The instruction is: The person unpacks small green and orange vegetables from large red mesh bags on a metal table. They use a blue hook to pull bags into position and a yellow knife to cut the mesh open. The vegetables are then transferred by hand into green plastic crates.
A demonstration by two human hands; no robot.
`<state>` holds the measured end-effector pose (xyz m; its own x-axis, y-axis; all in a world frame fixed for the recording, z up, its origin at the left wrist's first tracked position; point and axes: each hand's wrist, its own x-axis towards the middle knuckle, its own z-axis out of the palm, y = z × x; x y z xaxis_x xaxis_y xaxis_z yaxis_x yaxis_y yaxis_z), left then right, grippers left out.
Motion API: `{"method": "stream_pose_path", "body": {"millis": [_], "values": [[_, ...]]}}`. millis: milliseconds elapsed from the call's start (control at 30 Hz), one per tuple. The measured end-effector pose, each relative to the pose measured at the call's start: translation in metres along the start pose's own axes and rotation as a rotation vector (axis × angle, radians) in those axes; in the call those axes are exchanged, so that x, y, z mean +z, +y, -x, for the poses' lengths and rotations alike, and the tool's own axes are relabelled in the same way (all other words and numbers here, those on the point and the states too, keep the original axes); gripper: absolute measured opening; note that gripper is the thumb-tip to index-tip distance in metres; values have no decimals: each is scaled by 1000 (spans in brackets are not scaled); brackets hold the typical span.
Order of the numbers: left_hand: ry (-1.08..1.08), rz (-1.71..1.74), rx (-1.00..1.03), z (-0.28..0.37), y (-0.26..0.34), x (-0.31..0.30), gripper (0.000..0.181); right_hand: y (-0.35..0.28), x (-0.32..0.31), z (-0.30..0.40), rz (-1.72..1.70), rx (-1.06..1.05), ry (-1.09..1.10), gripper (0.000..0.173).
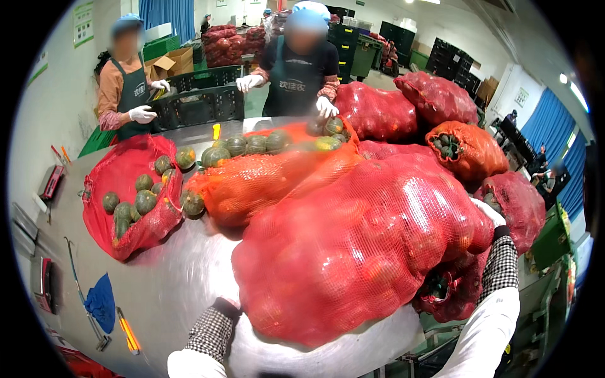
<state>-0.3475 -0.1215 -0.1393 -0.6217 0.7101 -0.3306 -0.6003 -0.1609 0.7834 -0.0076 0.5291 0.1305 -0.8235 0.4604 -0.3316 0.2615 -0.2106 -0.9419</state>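
A large, full red mesh sack [359, 245] lies across the steel table in front of me, round lumps showing through its net. My right hand [489, 211], in a white glove, grips its far right end. At its lower left edge is my left hand [230, 302], mostly hidden by the cuff and the sack, so its fingers cannot be made out. Behind it lies an orange mesh sack [279, 177], with small green pumpkins [255, 144] along its far side. To the left, an opened red mesh sack [127, 160] spreads under several more pumpkins [145, 201].
More filled sacks [378, 111] are piled at the right. A yellow utility knife [127, 330], a blue cloth [100, 302] and a thin metal rod [78, 283] lie on the table [184, 279]. Two gloved co-workers stand opposite, near a black crate [198, 111]; one reaches to the pumpkins.
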Motion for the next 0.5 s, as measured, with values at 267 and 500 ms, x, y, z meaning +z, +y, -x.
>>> {"method": "stream_pose_path", "body": {"millis": [267, 500], "values": [[-31, -915, 480, 67, 18, -26, 32, 38, 38, 87, 107, 7, 169, 35], [406, 41, 150, 157, 61, -143, 21, 103, 273, 171, -174, 143, 301, 35]]}}
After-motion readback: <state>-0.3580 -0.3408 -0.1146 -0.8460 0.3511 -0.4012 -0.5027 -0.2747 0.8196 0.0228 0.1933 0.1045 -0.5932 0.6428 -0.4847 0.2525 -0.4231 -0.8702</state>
